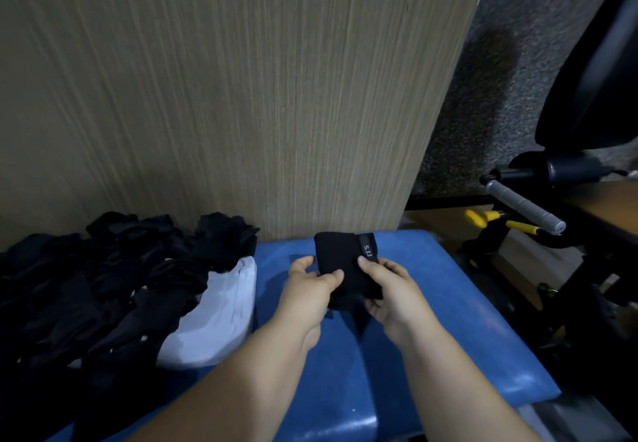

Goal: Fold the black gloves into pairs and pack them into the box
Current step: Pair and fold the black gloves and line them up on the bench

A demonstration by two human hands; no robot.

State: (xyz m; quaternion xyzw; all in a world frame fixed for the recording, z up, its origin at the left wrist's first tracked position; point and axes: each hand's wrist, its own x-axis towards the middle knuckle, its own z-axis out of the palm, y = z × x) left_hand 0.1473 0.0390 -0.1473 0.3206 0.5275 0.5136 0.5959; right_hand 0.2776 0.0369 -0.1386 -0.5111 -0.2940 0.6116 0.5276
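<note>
A folded black glove bundle (pixel 340 255) with a small lettered strap is held above the blue padded surface (pixel 448 321). My left hand (pixel 310 289) grips its left edge, thumb on top. My right hand (pixel 390 289) pinches its right side near the strap, with fingers curled beneath. A large heap of loose black gloves (pixel 103 286) lies to the left, spilling over a white bag (pixel 221 321). No box is in view.
A tall wood-grain panel (pixel 241 96) stands just behind the blue surface. To the right are a black chair (pixel 593 79), a grey metal handle (pixel 524 205), yellow-handled tools (pixel 483 217) and a black frame beside the bench edge.
</note>
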